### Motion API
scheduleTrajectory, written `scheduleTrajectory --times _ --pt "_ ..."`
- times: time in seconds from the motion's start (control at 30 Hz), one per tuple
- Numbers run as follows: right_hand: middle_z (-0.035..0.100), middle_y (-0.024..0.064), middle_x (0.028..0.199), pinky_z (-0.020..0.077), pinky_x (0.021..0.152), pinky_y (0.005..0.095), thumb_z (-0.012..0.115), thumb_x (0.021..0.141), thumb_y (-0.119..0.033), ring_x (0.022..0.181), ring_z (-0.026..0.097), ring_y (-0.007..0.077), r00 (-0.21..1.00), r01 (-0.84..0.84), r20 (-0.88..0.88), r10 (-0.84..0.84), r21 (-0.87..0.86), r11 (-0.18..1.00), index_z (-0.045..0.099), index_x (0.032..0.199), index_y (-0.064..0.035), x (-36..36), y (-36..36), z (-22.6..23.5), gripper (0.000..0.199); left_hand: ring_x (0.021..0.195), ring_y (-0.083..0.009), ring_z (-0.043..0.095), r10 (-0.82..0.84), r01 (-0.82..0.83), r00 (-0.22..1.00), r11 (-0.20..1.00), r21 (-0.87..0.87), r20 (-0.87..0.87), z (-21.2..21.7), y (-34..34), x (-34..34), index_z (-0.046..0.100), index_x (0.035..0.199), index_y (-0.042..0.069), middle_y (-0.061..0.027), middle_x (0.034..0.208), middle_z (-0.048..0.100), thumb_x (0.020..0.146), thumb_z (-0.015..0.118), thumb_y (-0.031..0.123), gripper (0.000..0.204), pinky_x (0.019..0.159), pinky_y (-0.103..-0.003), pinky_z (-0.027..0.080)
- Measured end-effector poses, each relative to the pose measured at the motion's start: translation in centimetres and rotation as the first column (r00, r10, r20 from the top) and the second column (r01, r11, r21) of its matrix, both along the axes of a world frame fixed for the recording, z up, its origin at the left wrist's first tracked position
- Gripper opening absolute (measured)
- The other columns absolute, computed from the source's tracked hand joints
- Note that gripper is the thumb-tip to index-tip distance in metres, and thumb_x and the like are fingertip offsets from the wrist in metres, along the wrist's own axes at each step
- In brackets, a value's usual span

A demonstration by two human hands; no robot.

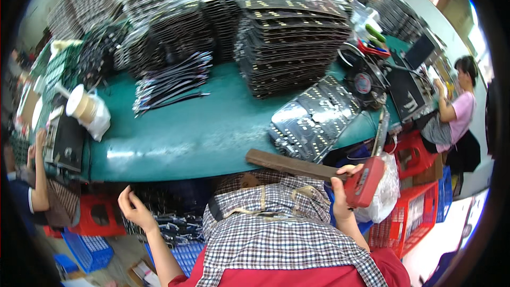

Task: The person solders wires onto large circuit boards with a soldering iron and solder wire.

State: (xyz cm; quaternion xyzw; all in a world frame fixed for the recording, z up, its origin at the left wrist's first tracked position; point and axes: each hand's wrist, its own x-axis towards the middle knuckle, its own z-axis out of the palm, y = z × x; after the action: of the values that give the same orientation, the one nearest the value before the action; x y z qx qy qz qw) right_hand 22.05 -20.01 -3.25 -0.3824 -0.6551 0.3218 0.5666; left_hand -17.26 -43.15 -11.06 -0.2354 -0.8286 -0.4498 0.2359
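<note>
R hand is wrapped round a red-cased handheld tool at the near right, a long brown bar with it — can't tell if they're one piece. The bar's long axis runs left from R hand, tilting slightly far, its tip overlapping the near edge of the green worktable; contact unclear. L hand is well apart at near left, empty, fingers loosely curled. Flat LED-dotted circuit panels lie just far of the bar — R hand's much nearer. Tall stack of black boards behind, w/ a cable bundle far left.
</note>
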Motion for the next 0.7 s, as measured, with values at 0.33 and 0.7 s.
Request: scheduleTrajectory --times 0.33,0.7 --pt "0.038 0.0065 0.1 0.0472 0.077 0.0336 0.071 0.073 0.003 0.088 0.055 0.0201 1.0 0.001 0.005 -0.002 0.108 0.994 0.023 0.121 -0.0073 0.9 -1.2 -1.0 0.068 0.084 -0.0276 0.06 -0.771 0.822 0.472 0.209 -0.53 0.428 13.0 31.2 14.4 0.057 0.1 0.002 -0.0134 0.092 0.061 0.072 0.072 0.048 0.056 0.075 -0.035 0.048" --pt "0.042 0.0092 0.1 0.0472 0.075 0.0359 0.07 0.072 0.006 0.083 0.057 0.0212 0.995 -0.03 0.1 0.012 0.182 0.983 -0.001 0.133 -0.0122 1.2 -0.9 -1.3 0.095 0.073 -0.0055 0.056 -0.874 0.739 -0.177 0.186 0.647 0.453 13.5 33.3 15.3 0.057 0.089 0.001 -0.0019 0.079 0.062 0.084 0.064 0.005 0.009 0.064 -0.02 0.045"
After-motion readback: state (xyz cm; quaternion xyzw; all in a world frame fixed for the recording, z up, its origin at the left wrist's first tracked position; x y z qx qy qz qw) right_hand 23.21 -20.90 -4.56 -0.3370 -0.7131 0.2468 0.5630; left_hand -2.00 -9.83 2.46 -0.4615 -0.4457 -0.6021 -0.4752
